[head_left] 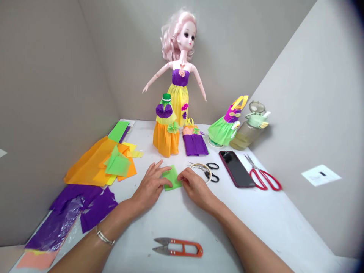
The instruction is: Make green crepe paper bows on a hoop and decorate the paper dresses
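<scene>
A small piece of green crepe paper (172, 179) lies on the white table between my hands. My left hand (150, 184) presses its fingertips on the paper's left side, and my right hand (193, 188) pinches its right side. Just beyond my right hand lie black-handled scissors (206, 170) with a small hoop (203, 171) around one part. Orange-handled thread snips (178, 247) rest on the table nearer to me, below both hands.
A pink-haired doll (179, 76) in a paper dress stands at the back among paper dresses (166, 131). Crepe paper sheets (93, 163) and purple paper (85, 204) cover the left. To the right lie a phone (236, 168), red-handled scissors (264, 178) and a bottle (247, 131).
</scene>
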Available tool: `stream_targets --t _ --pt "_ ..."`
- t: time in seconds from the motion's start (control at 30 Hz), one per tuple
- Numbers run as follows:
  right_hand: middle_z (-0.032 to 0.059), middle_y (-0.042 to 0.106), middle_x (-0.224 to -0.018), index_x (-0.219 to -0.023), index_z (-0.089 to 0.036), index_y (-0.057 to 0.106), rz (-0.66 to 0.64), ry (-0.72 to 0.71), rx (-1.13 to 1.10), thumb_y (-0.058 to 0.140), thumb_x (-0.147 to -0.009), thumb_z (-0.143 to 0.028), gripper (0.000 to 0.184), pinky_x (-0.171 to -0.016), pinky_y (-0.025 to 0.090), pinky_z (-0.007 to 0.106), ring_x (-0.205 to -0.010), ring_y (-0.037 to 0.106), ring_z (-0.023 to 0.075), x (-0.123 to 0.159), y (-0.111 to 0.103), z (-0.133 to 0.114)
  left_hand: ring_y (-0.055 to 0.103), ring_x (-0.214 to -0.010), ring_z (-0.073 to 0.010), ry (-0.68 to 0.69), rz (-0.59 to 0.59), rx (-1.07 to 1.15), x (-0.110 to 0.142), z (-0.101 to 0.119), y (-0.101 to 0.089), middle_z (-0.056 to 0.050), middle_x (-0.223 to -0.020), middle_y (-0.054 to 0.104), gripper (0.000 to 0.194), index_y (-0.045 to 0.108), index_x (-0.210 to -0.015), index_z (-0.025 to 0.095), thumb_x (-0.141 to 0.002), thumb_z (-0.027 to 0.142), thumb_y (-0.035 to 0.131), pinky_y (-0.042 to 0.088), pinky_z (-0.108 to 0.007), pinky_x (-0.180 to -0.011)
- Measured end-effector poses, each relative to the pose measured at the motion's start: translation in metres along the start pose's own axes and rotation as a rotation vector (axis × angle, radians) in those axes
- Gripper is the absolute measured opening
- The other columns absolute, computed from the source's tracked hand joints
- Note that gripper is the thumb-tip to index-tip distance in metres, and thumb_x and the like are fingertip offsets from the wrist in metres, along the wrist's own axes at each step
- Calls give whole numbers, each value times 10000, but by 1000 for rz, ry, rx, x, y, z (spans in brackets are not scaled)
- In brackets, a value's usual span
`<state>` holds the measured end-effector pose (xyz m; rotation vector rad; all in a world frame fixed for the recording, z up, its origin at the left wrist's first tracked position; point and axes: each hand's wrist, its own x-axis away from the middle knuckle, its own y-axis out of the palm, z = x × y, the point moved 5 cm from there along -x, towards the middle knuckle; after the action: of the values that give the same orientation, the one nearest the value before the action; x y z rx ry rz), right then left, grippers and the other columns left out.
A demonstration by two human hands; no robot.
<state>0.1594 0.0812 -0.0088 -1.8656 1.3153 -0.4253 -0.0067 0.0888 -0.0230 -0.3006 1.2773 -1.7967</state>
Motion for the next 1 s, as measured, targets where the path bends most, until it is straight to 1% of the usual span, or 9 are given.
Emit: stream_targets --t 0.1,0.2,0.37,0.5,0.6,0.7,0.8,0.9,1.0 --pt "42 568 -929 -942 -197 608 -9 -58 56 459 -873 -28 236 -767 432 277 -848 552 168 0 -5 -10 220 -1431 -276 -16 3 -5 1 2 0 -13 -1379 514 471 708 -929 258 -715 -49 421 190 -583 -1156" --pt "46 596 -924 -986 -206 637 -80 -133 164 493 -880 -46 240 -758 435 278 -868 562 180 1 -2 -20 242 -1425 -280 -55 28 11 2 3 0 -40 -1341 537 398 685 -946 238 -755 -9 437 210 -577 -1155" --pt "44 614 -866 -1000 -219 652 -198 -233 391 519 -895 -82 218 -734 434 309 -806 567 196 -2 5 -20 264 -1417 -293 -88 27 86 3 7 3 -58 -1330 546 78 603 -848 214 -808 153 575 204 -574 -1161" --pt "44 634 -894 -978 -212 649 -283 -272 429 541 -885 -88 189 -739 441 304 -822 590 199 -11 5 -21 257 -1424 -283 -115 28 76 1 2 0 -55 -1315 558 88 569 -788 211 -822 132 550 210 -571 -1160" --pt "42 644 -903 -945 -198 645 -274 -267 364 569 -878 -117 130 -735 445 279 -826 603 190 -20 5 -25 254 -1425 -290 -162 35 48 0 -7 -5 -62 -1316 557 93 567 -777 206 -817 126 544 211 -577 -1158" --pt "37 647 -811 -848 -183 642 -188 -229 301 530 -908 -140 135 -680 428 263 -751 600 178 -33 1 -22 268 -1419 -305 -215 38 57 -1 -16 -7 -68 -1324 556 46 586 -820 215 -817 171 570 221 -598 -1148" --pt "16 622 -698 -735 -179 612 -37 -133 185 511 -935 -218 227 -599 395 246 -631 567 152 -52 -25 -12 274 -1419 -302 -266 69 90 1 -21 -8 -70 -1338 549 78 601 -909 233 -839 232 567 250 -603 -1135" --pt "1 604 -671 -707 -185 599 196 -76 24 509 -942 -295 274 -588 396 238 -609 544 138 -80 -78 -8 286 -1417 -290 -282 103 100 2 -23 -9 -64 -1341 549 110 602 -934 242 -862 224 520 258 -599 -1133" --pt "4 620 -738 -779 -200 649 333 -136 -45 529 -929 -321 227 -647 428 248 -691 569 149 -115 -131 -24 334 -1395 -304 -276 130 98 3 -28 -9 -73 -1306 580 121 616 -916 244 -869 233 505 316 -589 -1107"
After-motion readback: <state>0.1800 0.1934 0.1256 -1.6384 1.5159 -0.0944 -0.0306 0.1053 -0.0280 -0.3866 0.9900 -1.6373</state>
